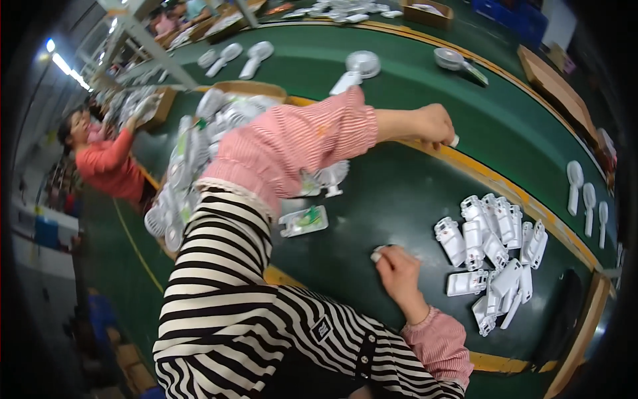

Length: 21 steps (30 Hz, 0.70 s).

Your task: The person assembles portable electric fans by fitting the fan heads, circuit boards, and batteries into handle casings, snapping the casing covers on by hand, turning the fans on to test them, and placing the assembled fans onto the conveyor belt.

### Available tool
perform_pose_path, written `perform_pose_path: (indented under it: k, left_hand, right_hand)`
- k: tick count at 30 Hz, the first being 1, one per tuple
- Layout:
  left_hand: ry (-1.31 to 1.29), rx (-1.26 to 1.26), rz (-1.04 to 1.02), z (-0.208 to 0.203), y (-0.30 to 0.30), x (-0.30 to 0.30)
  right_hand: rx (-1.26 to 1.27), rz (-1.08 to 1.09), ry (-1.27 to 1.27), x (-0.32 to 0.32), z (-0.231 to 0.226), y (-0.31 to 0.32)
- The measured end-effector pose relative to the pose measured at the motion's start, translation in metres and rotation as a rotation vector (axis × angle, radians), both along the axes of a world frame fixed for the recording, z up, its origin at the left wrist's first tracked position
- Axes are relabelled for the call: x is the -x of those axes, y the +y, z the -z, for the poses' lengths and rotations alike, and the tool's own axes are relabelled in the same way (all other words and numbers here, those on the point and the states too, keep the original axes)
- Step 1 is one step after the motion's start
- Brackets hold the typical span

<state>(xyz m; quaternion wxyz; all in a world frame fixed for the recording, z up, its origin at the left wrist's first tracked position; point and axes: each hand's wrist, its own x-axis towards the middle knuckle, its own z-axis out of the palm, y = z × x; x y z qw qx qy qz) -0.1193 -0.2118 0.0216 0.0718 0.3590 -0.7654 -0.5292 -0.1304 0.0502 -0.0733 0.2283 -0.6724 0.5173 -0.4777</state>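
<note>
Head view: taking the pile of white shells [495, 259] on the green tabletop [399, 199] as the landmark, everything else is placed from it. Far to its left, boxes hold heaps of white fan parts [199, 146], and a co-worker [100, 159] in red sits beyond them. Nearer the pile, a half-built piece with green inside [304, 221] lies flat on the tabletop. Above and left of the pile, the left hand [432, 124] reaches out over the yellow stripe, fingers closed on a small white part [454, 140] that barely shows past them. Just left of the pile, the right hand [399, 269] rests low on the tabletop, closed around another small white piece [377, 253]. To the pile's right, three white fans [588, 199] lie on the belt.

The small pieces look like moulded plastic: light, stiff, smooth and a little slippery. A fingertip pinch across the sides should suit them; thin clips or tabs could likely snap if squeezed hard.
</note>
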Motion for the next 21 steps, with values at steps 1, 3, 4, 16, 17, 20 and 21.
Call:
perform_pose_path:
  k: [1, 3, 4, 16, 17, 20, 21]
  left_hand:
    - [-0.028, -0.008, 0.035, -0.011, 0.016, -0.031]
    - [-0.063, 0.093, 0.034, -0.031, 0.049, -0.09]
    - [-0.051, 0.113, 0.01, -0.043, 0.062, -0.117]
    - [0.213, 0.386, -0.768, -0.099, 0.156, -0.322]
    - [0.274, 0.287, -0.716, -0.075, 0.171, -0.32]
    - [0.292, 0.303, -0.657, -0.004, 0.192, -0.295]
    - [0.285, 0.388, -0.638, 0.015, 0.197, -0.287]
  right_hand:
    - [-0.053, 0.005, -0.026, -0.001, 0.004, 0.002]
    - [-0.079, 0.024, -0.053, -0.002, 0.0, 0.003]
    - [-0.095, 0.037, -0.061, -0.003, 0.001, 0.003]
    - [-0.155, 0.079, 0.036, -0.008, 0.004, -0.003]
    - [-0.141, 0.083, 0.085, -0.01, 0.003, -0.006]
    - [-0.241, 0.168, 0.081, -0.014, -0.004, -0.022]
    - [-0.187, 0.163, 0.114, -0.018, -0.013, -0.031]
